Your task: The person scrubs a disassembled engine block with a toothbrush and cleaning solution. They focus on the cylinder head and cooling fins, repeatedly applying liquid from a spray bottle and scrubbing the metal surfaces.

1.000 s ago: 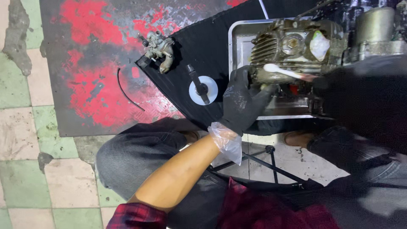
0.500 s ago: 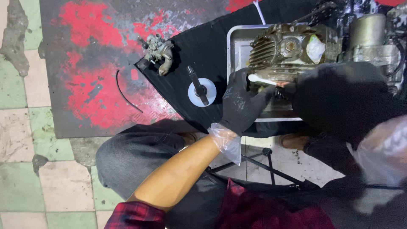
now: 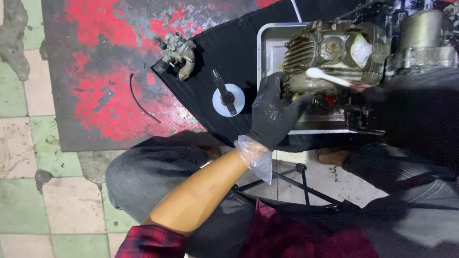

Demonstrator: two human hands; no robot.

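Head view: left hand [image 3: 273, 114], fingers curled against engine [image 3: 330, 55] in tray [image 3: 267, 52]; right hand hidden, cannot tell; carburetor [image 3: 179, 52] already off on mat.

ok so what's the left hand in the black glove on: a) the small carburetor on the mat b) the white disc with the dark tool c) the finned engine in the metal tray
c: the gloved left hand rests against the finned engine sitting in the metal tray.
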